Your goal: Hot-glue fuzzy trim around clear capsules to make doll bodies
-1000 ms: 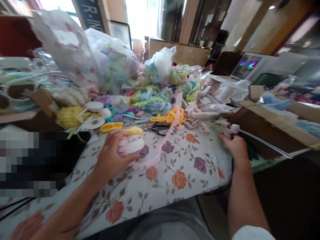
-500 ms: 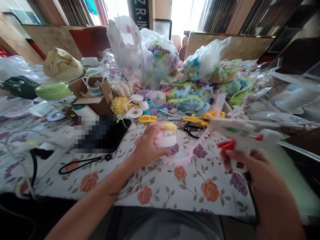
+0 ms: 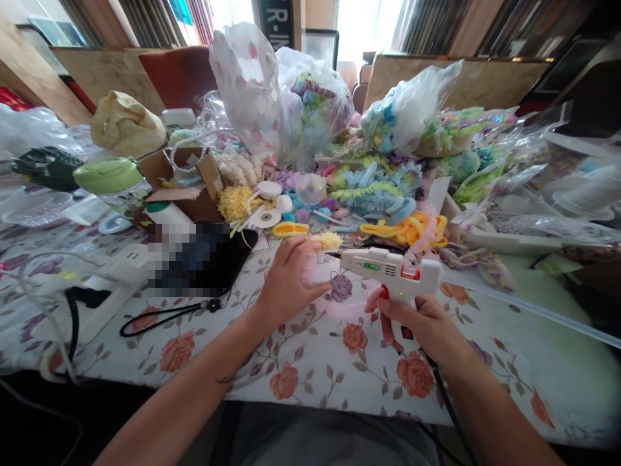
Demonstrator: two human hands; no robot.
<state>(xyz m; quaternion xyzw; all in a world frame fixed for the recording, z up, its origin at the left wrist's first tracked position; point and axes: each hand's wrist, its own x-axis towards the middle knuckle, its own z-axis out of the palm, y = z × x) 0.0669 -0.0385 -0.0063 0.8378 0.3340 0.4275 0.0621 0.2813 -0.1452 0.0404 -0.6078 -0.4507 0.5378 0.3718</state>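
A small white and pink round piece with yellow fluff on its far side is held by my left hand, fingers wrapped round its left side. My right hand grips a white glue gun by its handle, fingers at the red trigger. The gun's dark nozzle points left and is close to the right edge of the round piece. Pale pink ruffled trim curves over the floral cloth below the gun, partly hidden by it.
Yellow strips, pompoms and blue-green trim lie beyond the hands. Filled plastic bags stand at the back. At left are a black phone, its strap and a white power strip. The gun's black cord runs down past the edge.
My right hand has brought the glue gun left, from the right side to beside the round piece. My left hand keeps its hold in nearly the same place.
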